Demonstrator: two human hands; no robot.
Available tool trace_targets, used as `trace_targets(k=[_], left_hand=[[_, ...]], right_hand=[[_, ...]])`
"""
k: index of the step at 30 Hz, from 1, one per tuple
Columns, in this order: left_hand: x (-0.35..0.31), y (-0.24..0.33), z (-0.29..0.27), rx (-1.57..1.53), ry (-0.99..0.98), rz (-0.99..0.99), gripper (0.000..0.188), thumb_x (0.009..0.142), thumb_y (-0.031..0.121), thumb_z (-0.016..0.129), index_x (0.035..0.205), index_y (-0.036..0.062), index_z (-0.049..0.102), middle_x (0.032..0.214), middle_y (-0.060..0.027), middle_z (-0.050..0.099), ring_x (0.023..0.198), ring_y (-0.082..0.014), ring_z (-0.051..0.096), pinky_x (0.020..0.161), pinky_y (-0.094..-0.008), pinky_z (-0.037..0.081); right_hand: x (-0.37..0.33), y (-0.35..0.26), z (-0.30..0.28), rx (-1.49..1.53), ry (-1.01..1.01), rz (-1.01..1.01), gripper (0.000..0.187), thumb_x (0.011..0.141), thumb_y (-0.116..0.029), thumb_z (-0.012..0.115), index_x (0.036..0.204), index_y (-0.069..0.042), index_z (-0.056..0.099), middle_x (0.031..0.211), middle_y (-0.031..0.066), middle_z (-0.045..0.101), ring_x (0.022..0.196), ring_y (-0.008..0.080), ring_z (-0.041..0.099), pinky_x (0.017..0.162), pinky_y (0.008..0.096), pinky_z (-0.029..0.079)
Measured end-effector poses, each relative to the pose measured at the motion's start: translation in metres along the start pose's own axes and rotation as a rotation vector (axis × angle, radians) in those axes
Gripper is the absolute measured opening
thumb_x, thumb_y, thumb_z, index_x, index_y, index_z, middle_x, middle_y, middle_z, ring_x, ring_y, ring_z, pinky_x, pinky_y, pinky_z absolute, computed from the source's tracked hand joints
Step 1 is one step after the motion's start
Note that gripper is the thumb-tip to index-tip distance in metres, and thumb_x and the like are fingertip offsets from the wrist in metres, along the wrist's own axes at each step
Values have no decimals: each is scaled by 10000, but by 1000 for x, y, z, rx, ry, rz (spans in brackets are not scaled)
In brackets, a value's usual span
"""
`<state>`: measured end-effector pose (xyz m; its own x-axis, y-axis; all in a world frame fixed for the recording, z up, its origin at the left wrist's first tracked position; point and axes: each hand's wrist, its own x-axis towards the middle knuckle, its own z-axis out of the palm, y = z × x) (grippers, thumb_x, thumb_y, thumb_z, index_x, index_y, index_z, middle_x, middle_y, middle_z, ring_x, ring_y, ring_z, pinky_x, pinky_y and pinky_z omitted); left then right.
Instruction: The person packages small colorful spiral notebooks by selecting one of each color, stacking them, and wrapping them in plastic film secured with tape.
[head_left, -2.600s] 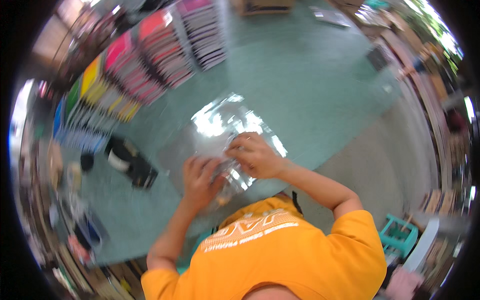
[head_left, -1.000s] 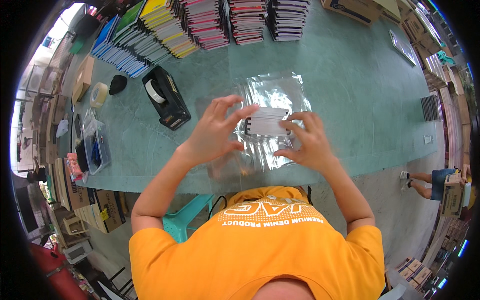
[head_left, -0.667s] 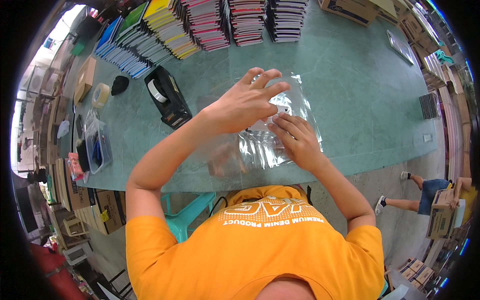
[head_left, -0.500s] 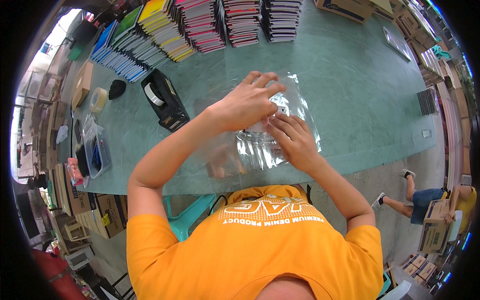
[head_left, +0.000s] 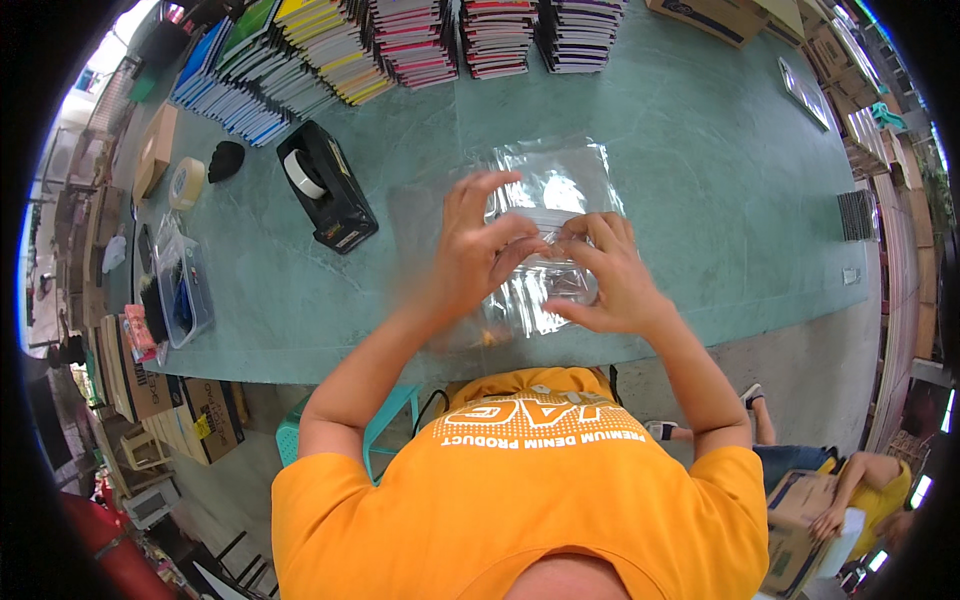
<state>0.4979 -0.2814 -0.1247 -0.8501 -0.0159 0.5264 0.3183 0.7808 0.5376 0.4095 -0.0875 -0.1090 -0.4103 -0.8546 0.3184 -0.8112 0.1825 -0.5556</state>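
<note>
A flat clear plastic bag (head_left: 560,185) lies on the green table in front of me, shiny with reflections. My left hand (head_left: 478,245) is over its left part, thumb and forefinger brought together at the plastic near the middle, the other fingers raised. From the right, my right hand (head_left: 615,275) rests on the bag, its fingers bent toward the left fingertips and its thumb held apart below. Some motion blur covers my left wrist. To the left of the bag stands a black tape dispenser (head_left: 345,205) with a white roll in it.
Stacks of notebooks (head_left: 420,50) in several colours line the table's far edge. At the left are a tape roll (head_left: 187,183), a black object (head_left: 226,160) and a clear plastic box (head_left: 190,300). A person carrying a carton (head_left: 800,530) is on the floor at the right.
My left hand has drawn back toward me and left, uncovering the bag's upper part. My right thumb has spread from its fingers. The person with the carton has moved nearer.
</note>
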Motion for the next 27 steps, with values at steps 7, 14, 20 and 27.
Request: trace_targets(k=[7,14,20,27], left_hand=[[12,-7,-1,-357,-112,-434,383,632,167,805,962,58,645,1019,-82,562,947,-177,522,813,-317,428],[41,-23,-11,-266,-448,-380,325,672,165,767,949,47,646,856,-71,595,787,-180,556,692,-314,457],[24,13,-23,210,-438,94,292,714,244,682,881,10,630,922,-104,610,902,-291,550,795,-375,438],[-32,17,-5,390,-142,251,296,699,177,677,967,58,641,994,-93,613,987,-253,534,837,-387,404]], right_hand=[[6,4,19,53,220,154,306,675,-150,730,959,-85,636,1031,75,527,1004,290,470,853,386,372],[34,24,4,418,-63,424,354,652,-116,729,981,-36,625,923,98,567,940,283,532,794,349,435],[36,-3,-12,-197,-360,104,308,710,-40,597,1017,-10,612,989,129,581,1001,275,550,863,361,438],[-23,5,12,-262,-13,-202,410,755,-40,521,1157,-93,580,1241,138,519,1215,316,445,1009,439,343]])
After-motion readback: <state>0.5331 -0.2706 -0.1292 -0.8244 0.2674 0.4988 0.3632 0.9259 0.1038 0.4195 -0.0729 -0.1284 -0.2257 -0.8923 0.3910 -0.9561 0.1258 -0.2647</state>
